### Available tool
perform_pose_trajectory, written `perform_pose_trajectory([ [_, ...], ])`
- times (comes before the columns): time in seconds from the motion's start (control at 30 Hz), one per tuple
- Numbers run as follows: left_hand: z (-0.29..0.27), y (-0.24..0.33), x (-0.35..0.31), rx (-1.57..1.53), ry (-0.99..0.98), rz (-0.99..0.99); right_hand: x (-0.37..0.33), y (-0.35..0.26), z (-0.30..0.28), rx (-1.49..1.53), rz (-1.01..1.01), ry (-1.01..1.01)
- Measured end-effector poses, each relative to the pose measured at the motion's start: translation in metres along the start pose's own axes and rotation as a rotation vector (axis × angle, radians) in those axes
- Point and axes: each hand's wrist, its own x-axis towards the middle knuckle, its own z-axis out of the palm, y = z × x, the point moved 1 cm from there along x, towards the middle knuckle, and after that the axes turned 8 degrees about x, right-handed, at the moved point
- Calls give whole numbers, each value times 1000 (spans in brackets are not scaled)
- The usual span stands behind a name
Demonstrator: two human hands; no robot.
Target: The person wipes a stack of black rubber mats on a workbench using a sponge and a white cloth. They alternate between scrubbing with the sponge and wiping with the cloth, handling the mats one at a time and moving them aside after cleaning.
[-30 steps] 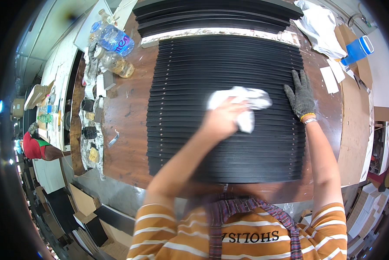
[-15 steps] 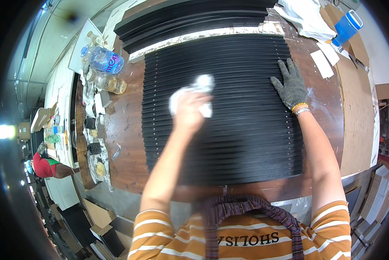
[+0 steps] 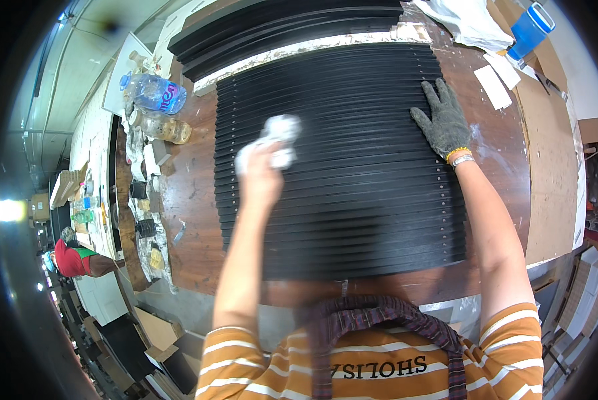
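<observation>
A wide black pleated sheet (image 3: 339, 180), with rows of small rivets near its left and right sides, lies across the brown table. My bare left hand (image 3: 261, 175) is closed on a white cloth (image 3: 272, 143) over the left part of the pleats; both are smeared by motion. On the right edge of the sheet rests my right hand (image 3: 445, 123) in a grey glove, laid flat with its fingers apart and holding nothing.
More black pleated pieces (image 3: 285, 30) lie behind the sheet. At the left stand a clear plastic bottle (image 3: 153, 93) and a murky jar (image 3: 162, 127). A blue jug (image 3: 531, 32) and white paper (image 3: 492, 88) are at the far right. Another person (image 3: 72, 259) works at far left.
My left hand has slid leftward over the pleats with the white cloth. My right hand keeps its place on the sheet's right edge; the view has shifted slightly.
</observation>
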Motion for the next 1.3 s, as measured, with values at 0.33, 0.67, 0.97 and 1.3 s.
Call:
perform_pose_trajectory([
  [0.33,6,115,52,-376,28,-28,1,17,20,22,-48,72],
  [0.67,-9,114,44,34,-201,155,0,14,17,70,17,37],
  [0.97,71,210,39,-46,-273,374,3,15,16,103,-4,28],
  [1.3,-103,-82,-47,301,-19,-402,1,14,18,30,-20,55],
])
